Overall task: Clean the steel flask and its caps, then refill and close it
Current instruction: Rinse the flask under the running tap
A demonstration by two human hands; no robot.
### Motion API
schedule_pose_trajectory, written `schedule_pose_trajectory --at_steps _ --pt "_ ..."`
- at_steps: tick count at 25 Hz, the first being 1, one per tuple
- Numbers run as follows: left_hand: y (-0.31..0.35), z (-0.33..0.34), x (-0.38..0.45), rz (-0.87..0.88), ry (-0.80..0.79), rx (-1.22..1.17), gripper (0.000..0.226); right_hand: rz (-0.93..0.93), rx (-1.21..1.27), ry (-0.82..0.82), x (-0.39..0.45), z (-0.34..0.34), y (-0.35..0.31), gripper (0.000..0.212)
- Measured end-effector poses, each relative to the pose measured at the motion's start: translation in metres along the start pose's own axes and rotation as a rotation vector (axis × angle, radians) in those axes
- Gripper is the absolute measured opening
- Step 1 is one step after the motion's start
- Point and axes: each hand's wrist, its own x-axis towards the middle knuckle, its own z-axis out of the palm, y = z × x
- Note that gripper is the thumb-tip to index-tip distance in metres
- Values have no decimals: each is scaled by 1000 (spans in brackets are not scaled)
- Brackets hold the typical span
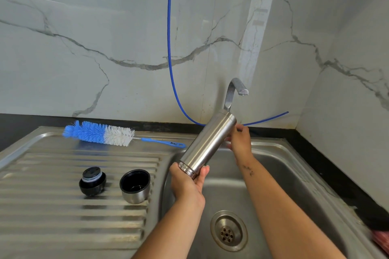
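Observation:
The steel flask [207, 143] is held tilted over the sink basin [273, 174], its threaded open mouth toward me and its base up near the tap [235, 90]. My left hand [187, 183] cups the mouth end from below. My right hand [240, 141] holds the flask's upper side near the base. The black inner stopper [92, 181] rests on the ribbed drainboard [52, 206]. To its right stands the steel outer cap [135, 186], open side up. No water runs from the tap.
A blue and white bottle brush [101, 133] lies at the back of the drainboard. A blue hose [170, 48] hangs down the marble wall behind the tap. The drain [228, 230] sits in the basin. A dark and pink object [379, 233] lies at the right edge.

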Motion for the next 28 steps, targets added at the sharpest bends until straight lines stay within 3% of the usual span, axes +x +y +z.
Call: schedule_pose_trajectory --at_steps 4,8,11,14,16,19,21,23,26,28 --pt "2 0 4 2 -45 119 41 239 447 -163 -68 -4 -12 68" --pt "11 -6 -1 -7 -99 415 31 192 360 -194 -115 -22 -25 69" --pt "23 -19 -11 241 -187 920 21 144 302 -125 -140 -43 -20 81" --pt "32 -31 -26 436 -505 1313 33 52 167 -79 -158 -54 -21 82" --pt "34 -37 -27 476 -635 1451 61 -40 36 -70 -165 -51 -29 73" --pt "34 -36 -35 713 -682 1555 72 -223 -98 -25 -178 -45 -50 62" --pt "37 -29 -37 838 -691 1482 73 -353 -114 30 -183 -42 -58 57" --pt "38 -27 -33 852 -662 1433 68 -396 -114 67 -185 -35 -57 55" --pt "39 -30 -25 775 -524 1638 57 -311 -240 15 -185 -19 -45 56" --pt "33 -34 -23 750 -503 1593 53 -314 -271 49 -184 -16 -39 56"
